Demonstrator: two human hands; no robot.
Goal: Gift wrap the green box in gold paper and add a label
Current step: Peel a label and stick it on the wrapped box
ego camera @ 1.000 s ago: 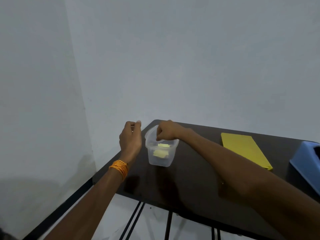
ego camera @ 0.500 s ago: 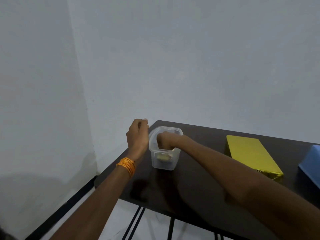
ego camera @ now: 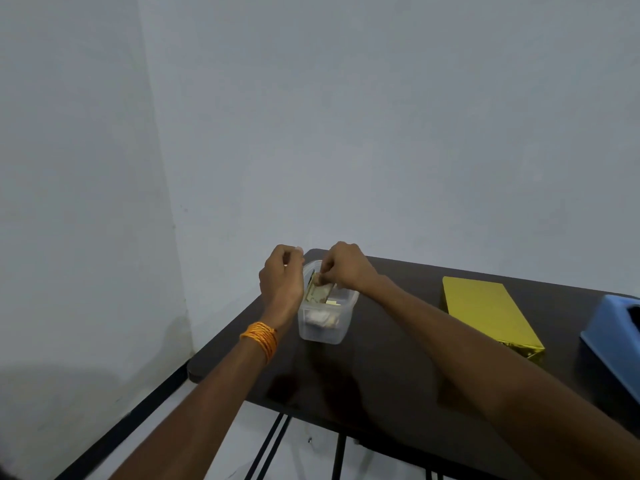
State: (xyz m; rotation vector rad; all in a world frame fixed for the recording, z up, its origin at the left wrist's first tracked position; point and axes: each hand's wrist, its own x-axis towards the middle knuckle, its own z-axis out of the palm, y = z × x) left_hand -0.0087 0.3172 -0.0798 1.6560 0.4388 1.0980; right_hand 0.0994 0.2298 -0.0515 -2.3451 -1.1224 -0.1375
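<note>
Up from the bottom of the tub (ego camera: 325, 336) comes the right hand (ego camera: 343, 266), which half a second ago was sunk inside it; it now sits at the rim, thumb and fingertips pinching the top corner of one small gold label (ego camera: 317, 292). That label hangs tilted, its lower end still inside the tub. Something is printed on it, but too small to read.

The left hand (ego camera: 282, 277) has stayed against the tub's left side, fingers curled. Whether it grips the rim or holds nothing, I cannot tell. A stack of orange bangles (ego camera: 261, 336) rings its wrist, too close together to count.

On the dark desk (ego camera: 381, 362) I count one clear tub, one box (ego camera: 485, 311) and one blue bin (ego camera: 613, 336). The box, wrapped in gold paper, lies flat well to the right of the tub, apart from both hands. The bin stands just beyond it at the right edge, partly cut off. A few pale pieces (ego camera: 320, 318) lie in the bottom of the tub, blurred through the plastic, so their number is unclear.
</note>
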